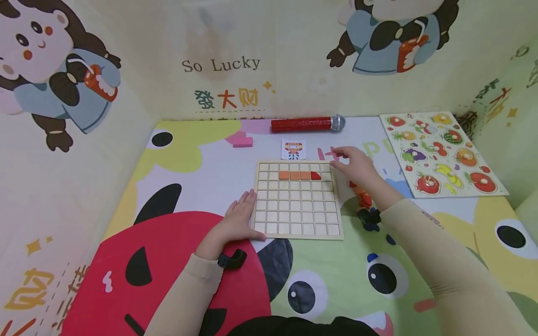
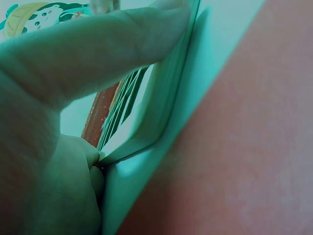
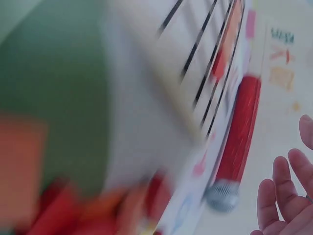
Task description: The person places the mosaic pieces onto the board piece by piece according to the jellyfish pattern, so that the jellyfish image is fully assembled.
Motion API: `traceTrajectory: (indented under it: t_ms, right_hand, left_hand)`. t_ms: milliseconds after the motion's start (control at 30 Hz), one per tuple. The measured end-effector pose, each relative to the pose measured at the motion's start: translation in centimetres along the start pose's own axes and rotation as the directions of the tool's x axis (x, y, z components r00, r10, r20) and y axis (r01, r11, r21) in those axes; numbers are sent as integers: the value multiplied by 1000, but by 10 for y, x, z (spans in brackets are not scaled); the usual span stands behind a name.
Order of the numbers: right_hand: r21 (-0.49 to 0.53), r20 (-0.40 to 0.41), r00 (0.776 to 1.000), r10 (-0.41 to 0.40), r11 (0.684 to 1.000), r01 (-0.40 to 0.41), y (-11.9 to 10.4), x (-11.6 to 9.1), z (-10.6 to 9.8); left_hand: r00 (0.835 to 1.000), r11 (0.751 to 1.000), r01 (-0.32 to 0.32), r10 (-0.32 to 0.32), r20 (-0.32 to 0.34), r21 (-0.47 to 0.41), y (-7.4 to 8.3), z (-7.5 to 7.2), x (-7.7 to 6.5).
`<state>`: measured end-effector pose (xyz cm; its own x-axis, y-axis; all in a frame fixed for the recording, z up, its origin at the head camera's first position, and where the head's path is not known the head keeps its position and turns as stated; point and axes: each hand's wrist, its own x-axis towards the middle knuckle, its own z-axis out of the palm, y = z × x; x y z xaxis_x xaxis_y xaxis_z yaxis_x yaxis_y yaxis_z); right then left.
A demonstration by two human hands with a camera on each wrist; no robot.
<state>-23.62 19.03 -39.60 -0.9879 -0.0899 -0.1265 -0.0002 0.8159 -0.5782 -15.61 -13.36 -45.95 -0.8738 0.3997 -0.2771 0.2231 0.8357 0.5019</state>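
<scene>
A wooden grid board (image 1: 290, 200) lies on the table, with several orange squares (image 1: 294, 175) and one red piece with a curved edge (image 1: 315, 176) in its second row from the top. My left hand (image 1: 239, 219) rests against the board's left edge, fingers straight and thumb by the lower left corner; in the left wrist view the thumb (image 2: 112, 46) touches the rim. Over the upper right corner is my right hand (image 1: 357, 168), its fingers loosely bent and apart. In the right wrist view the right fingers (image 3: 288, 196) hold nothing.
Beyond the board lie a small picture card (image 1: 293, 150), a red microphone (image 1: 302, 124) and pink blocks (image 1: 243, 142). Loose red and orange pieces (image 1: 362, 196) sit under my right wrist. A fruit puzzle board (image 1: 441, 154) lies at the back right. Printed curtains (image 1: 294, 84) border the table.
</scene>
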Motion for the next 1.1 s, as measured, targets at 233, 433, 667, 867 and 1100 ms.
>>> traceTrajectory:
  t_ms: [233,433,667,867,1100]
  right_hand:
    - [26,39,996,78,997,-79,48,-27,-19]
    - [66,134,987,94,992,-103,80,-49,-23]
    - [38,158,983,91,994,-98,92,-53,-23]
    - [32,156,983,92,995,-98,95,-50,-22]
    - [12,155,985,76,997,-79,100,-47,-21]
  left_hand:
    - [1000,1000,1,-1,13,7,0,3,0]
    - [1000,1000,-1,1,21,7,1,4,0]
    - [1000,1000,-2,2,9,18,-1,4,3]
    - [1000,1000,-1,1,5,19,-2,3,1]
    - [1000,1000,-2,2,1,11,-3,1,1]
